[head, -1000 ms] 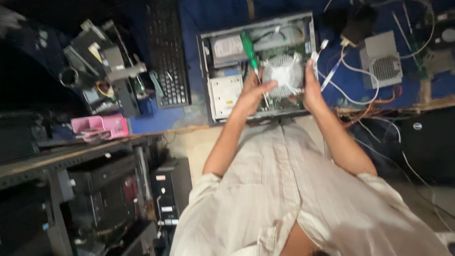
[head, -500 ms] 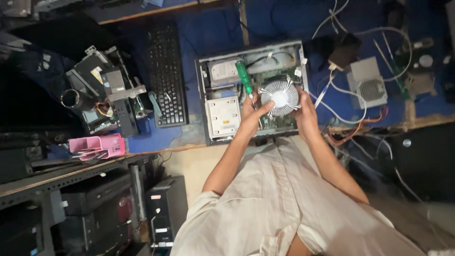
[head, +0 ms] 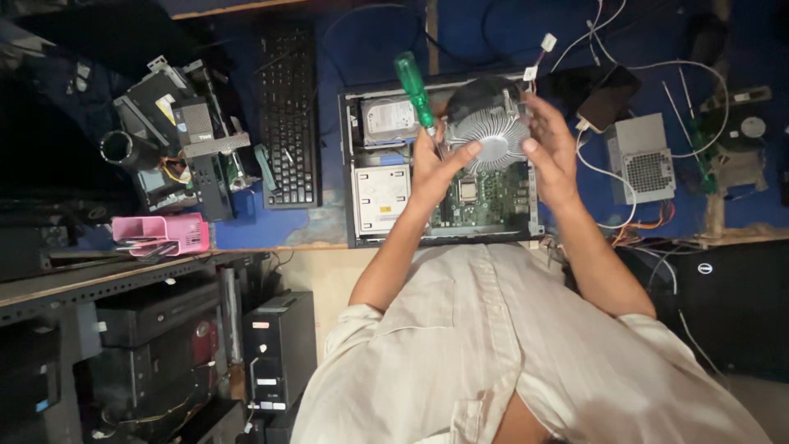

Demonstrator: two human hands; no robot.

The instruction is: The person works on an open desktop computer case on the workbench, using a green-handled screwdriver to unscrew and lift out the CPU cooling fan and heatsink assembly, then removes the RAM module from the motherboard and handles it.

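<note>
Above blue bench point(head: 370, 49), heatsink point(head: 491, 136) sits between both hands' fingers point(head: 464, 152).

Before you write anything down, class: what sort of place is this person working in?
Most likely a computer repair workshop. An opened desktop case lies on the blue bench, a loose power supply with trailing wires sits beside it, and more tower units stand below the bench.

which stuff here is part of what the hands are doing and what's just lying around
In use: heatsink, screwdriver, open computer case, left hand, right hand.
Lying about: keyboard, pink tray, power supply, phone.
</note>
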